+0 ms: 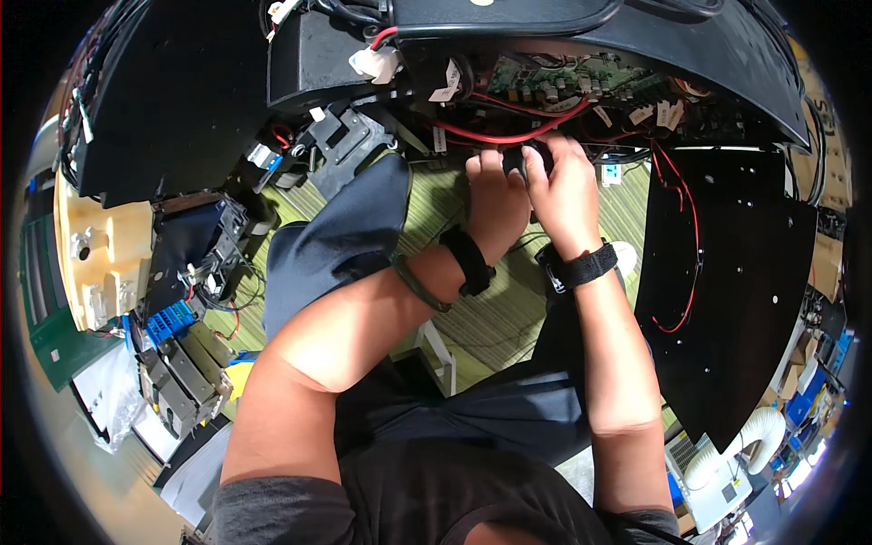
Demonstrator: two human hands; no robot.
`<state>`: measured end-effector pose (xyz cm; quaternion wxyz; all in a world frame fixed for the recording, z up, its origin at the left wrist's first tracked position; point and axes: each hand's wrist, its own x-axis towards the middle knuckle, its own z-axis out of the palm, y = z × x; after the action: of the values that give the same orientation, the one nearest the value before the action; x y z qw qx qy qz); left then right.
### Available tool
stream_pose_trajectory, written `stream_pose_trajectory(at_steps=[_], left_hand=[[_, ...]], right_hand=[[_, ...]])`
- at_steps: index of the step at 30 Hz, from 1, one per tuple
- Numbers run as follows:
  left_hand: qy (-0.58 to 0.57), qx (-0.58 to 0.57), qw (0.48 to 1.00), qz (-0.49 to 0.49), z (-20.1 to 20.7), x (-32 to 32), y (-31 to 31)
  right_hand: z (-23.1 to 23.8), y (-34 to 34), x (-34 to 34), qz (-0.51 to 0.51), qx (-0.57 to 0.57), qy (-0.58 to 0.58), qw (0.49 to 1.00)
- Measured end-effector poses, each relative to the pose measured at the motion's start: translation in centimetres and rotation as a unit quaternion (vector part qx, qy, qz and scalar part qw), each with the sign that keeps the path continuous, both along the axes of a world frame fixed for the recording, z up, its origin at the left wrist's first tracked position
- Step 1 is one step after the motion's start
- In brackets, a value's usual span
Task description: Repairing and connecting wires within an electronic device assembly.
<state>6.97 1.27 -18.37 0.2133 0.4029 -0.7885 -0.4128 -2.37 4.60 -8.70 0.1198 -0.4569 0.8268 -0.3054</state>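
Observation:
Both hands are together at the lower edge of a black machine housing (690, 54), under its open front. My left hand (498, 202) has its fingers curled, their tips at the shadowed edge. Close beside it, my right hand (565, 200) is bent inward with thumb and fingers closed. A small dark piece shows between the two hands, too shadowed to name. Just above the fingertips bows a thick red cable (509, 140). Behind it sits a green circuit board (568, 80), with white-tagged wires (668, 115) to its right.
Black panels stand to the left (173, 100) and right (727, 272), the right one with a thin red wire (698, 245) hanging along it. A grey bracket (350, 141) lies beyond my left knee. At far left are a wooden board (100, 254) and grey metal parts (182, 377).

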Motion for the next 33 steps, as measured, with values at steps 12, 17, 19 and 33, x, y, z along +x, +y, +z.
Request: stream_pose_trajectory(at_steps=[12, 17, 19, 33], left_hand=[[0.107, 0.14, 0.983, 0.053, 3.2, -0.5, 0.1], [0.177, 0.196, 0.957, 0.119, 2.2, -0.9, 0.3], [0.21, 0.288, 0.925, 0.129, 4.9, -1.2, 0.3], [0.232, 0.396, 0.871, 0.174, 5.2, -1.8, 0.0]], right_hand=[[-0.1, -1.2, -0.5, 0.024, -0.003, 0.034, 0.999], [0.3, -1.6, 0.1, 0.035, 0.003, 0.023, 0.999], [0.4, -1.4, -0.4, 0.027, 0.027, 0.0, 0.999], [0.5, -1.3, -0.1, 0.007, -0.028, 0.045, 0.999]])
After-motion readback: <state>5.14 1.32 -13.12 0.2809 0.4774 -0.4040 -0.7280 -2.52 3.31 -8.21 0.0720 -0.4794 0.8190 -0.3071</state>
